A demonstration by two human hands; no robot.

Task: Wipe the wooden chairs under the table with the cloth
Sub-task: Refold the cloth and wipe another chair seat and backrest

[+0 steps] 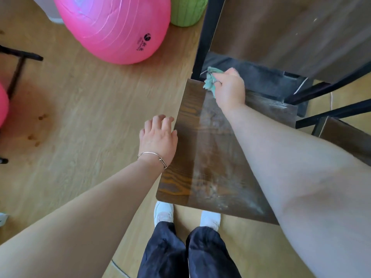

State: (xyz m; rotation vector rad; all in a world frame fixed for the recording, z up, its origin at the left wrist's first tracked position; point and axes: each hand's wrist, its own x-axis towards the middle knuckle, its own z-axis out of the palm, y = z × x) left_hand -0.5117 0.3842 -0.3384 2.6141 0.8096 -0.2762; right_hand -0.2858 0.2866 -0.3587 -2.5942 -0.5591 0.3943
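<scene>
At far left, on the pale wood floor [70, 117]: black metal frame [18, 63], partly cut off. Further right, big pink ball [112, 27] with dark print, resting on the floor. Just beside it, ribbed green tub [186, 11], top out of view.

Centre-left: left hand [158, 137], thin bracelet [152, 156] at the wrist. Holds nothing. Fingers loosely bent, a little spread, at the left edge of the wooden chair seat [204, 157]. Cannot tell whether fingertips press the edge or only hang over it.

Centre: seat dark-stained, strong grain, grey dusty smears across the middle and near corner. Mostly clear of the surface [291, 33], far left corner close against its black leg [206, 37]. Below the near edge, white shoes [163, 213] and dark trousers [166, 253].

Centre-right: crumpled teal cloth [210, 81] at the seat's far left corner, just beside the black leg. Right hand [230, 89] clenched round it, wad sticking out on the left side of the fist. Contact between cloth and wood not clear.

Far right: second wooden chair [345, 137], partly under the surface, black bars crossing above it.
</scene>
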